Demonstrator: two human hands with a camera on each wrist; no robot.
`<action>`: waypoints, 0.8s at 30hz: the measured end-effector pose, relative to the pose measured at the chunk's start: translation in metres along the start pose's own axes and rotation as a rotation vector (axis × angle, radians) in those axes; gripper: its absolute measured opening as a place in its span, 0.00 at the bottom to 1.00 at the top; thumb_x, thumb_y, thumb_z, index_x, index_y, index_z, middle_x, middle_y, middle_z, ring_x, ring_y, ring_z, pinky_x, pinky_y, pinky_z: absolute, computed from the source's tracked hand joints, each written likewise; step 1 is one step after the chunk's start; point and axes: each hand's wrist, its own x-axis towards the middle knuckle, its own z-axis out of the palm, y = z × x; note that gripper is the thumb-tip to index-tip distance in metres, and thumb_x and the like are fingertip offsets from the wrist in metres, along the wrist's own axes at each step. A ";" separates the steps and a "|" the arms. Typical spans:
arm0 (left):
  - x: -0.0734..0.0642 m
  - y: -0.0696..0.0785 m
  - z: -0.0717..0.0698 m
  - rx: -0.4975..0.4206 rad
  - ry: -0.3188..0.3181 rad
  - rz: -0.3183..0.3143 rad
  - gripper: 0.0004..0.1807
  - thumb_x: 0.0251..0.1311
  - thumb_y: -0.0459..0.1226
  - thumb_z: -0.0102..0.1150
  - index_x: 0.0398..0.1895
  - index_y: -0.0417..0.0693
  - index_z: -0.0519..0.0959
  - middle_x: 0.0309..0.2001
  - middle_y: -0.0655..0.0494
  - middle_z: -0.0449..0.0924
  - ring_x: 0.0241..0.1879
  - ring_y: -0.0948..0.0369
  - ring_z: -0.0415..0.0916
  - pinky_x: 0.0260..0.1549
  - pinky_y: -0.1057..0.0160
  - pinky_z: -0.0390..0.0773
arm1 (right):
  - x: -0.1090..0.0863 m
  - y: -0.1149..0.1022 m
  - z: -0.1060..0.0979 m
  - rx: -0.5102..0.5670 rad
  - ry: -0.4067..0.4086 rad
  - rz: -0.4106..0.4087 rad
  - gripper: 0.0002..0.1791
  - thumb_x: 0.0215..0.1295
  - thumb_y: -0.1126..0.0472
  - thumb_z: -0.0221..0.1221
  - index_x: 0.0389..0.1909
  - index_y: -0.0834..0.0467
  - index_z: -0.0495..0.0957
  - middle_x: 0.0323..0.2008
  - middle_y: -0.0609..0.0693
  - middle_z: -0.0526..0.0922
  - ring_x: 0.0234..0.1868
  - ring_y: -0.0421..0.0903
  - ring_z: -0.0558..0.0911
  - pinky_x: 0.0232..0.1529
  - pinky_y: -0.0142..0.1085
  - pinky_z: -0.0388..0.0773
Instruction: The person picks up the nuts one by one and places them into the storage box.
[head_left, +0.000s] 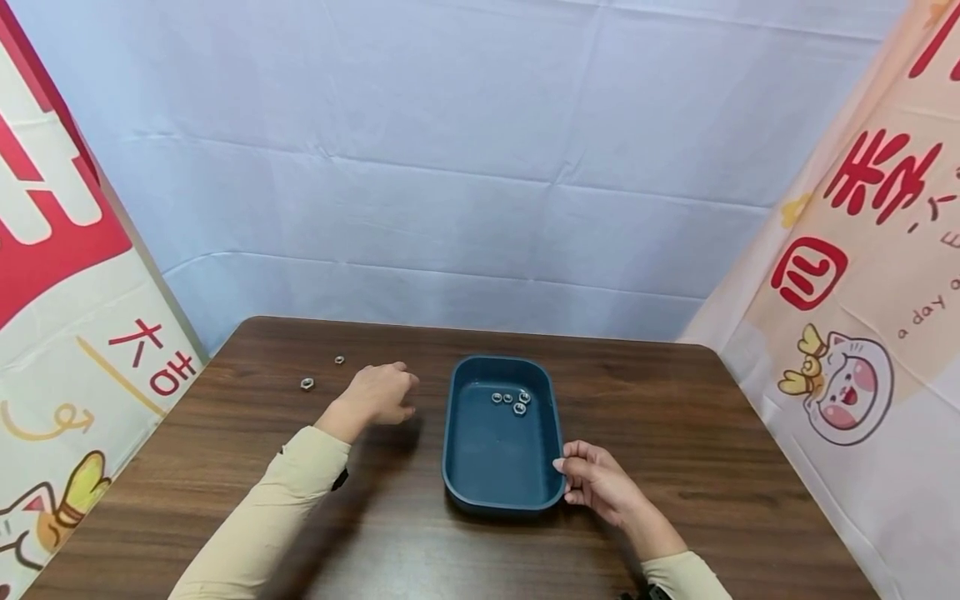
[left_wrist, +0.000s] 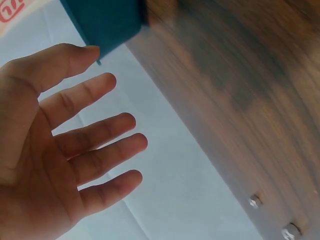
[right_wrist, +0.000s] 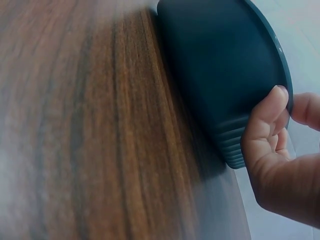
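My right hand (head_left: 600, 483) pinches the near right rim of a blue rectangular tray (head_left: 498, 467), thumb on one side of the wall and fingers on the other. Several small metal hex nuts (head_left: 520, 408) lie grouped toward the tray's far end. Held over the table left of the tray, my left hand (head_left: 381, 393) has nothing in it; its fingers are spread and relaxed in the left wrist view. Farther left, a larger hex nut (head_left: 307, 384) and a smaller hex nut (head_left: 340, 360) lie apart on the wood, both beyond that hand's reach of contact.
The dark wooden table (head_left: 720, 467) has rounded far corners. A pale cloth (head_left: 450, 167) hangs behind its far edge. Printed banners with red characters stand at the left (head_left: 90, 333) and right (head_left: 847, 292).
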 end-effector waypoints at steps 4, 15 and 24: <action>-0.005 -0.009 0.003 -0.013 -0.005 -0.029 0.23 0.51 0.44 0.66 0.49 0.43 0.80 0.43 0.48 0.76 0.35 0.51 0.77 0.28 0.52 0.77 | -0.001 0.000 0.001 0.005 0.019 0.002 0.08 0.62 0.69 0.54 0.34 0.58 0.63 0.23 0.49 0.68 0.20 0.40 0.71 0.21 0.29 0.73; -0.017 -0.037 0.013 -0.040 -0.009 -0.101 0.21 0.50 0.42 0.66 0.47 0.44 0.81 0.47 0.47 0.76 0.40 0.50 0.77 0.28 0.52 0.77 | 0.000 -0.001 0.005 -0.023 0.058 -0.011 0.08 0.60 0.71 0.53 0.32 0.59 0.63 0.22 0.49 0.69 0.18 0.39 0.71 0.20 0.29 0.72; -0.030 -0.056 0.017 -0.104 -0.022 -0.165 0.19 0.52 0.40 0.65 0.47 0.42 0.80 0.45 0.45 0.75 0.39 0.48 0.76 0.31 0.49 0.76 | 0.001 -0.002 0.008 -0.122 0.123 -0.016 0.11 0.51 0.73 0.54 0.33 0.62 0.63 0.21 0.49 0.74 0.15 0.38 0.71 0.18 0.27 0.73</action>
